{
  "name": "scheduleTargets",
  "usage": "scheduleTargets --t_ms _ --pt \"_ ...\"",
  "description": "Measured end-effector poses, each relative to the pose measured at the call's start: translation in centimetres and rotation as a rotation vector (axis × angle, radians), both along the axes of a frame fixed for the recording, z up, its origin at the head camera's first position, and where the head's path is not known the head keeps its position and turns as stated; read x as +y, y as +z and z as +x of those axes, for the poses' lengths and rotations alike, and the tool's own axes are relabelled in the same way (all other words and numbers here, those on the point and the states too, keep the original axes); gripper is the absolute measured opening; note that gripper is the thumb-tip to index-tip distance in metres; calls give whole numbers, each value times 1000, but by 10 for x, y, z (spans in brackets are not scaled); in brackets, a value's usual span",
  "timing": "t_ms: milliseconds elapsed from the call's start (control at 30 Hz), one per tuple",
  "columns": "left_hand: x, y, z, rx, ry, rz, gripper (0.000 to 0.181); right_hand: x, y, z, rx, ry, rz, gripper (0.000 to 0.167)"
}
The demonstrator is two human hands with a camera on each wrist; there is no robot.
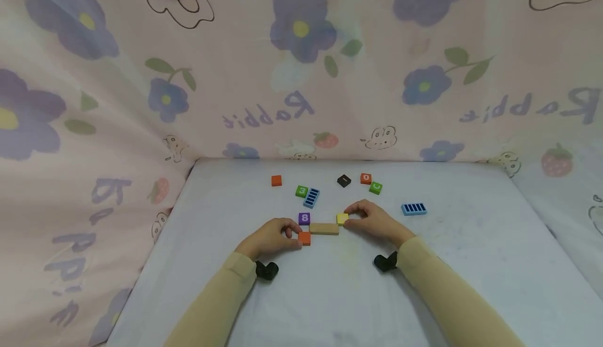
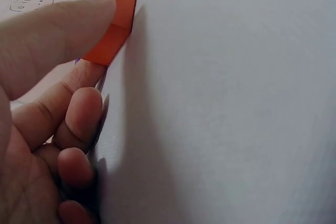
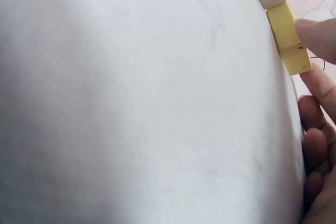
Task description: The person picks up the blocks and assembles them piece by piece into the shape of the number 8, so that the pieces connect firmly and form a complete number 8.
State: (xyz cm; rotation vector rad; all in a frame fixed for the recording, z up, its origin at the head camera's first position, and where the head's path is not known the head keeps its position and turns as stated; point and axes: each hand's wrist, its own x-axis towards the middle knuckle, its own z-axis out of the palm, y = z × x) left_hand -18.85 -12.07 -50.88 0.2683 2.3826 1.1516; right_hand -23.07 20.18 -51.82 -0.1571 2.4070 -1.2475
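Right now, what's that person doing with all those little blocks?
The person's left grip pinches an orange block by the left end of a wooden bar, and the right grip pinches a yellow block by the right end. A purple block with an 8 sits near the bar's left end, and a blue striped piece lies off to the right.

A flat white tabletop (image 1: 330, 305) bore a tan wooden strip (image 1: 324, 229), a purple square 8 tile (image 1: 304, 218) and an orange square block (image 1: 304, 238) near its left end, a yellow square block (image 1: 341, 219) by its right. Farther back lay a plain orange square tile (image 1: 276, 180), two green square tiles (image 1: 301, 191), a black square tile (image 1: 344, 180), an orange square 0 tile (image 1: 366, 178) and two blue dark-barred rectangles (image 1: 311, 198).
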Motion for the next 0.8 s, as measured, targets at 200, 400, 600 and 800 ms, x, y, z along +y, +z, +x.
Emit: scheduleTargets --t_ms 200,400,600,800 --pt "0 2 0 14 8 -6 32 1 2 -2 42 -25 16 48" --pt "2 3 0 11 -8 6 31 11 0 -4 127 -210 -10 61" --pt "0 3 -2 38 -9 -4 29 19 3 -11 158 -407 -32 68" --pt "1 0 0 -1 -8 8 29 24 4 -20 86 -449 17 78"
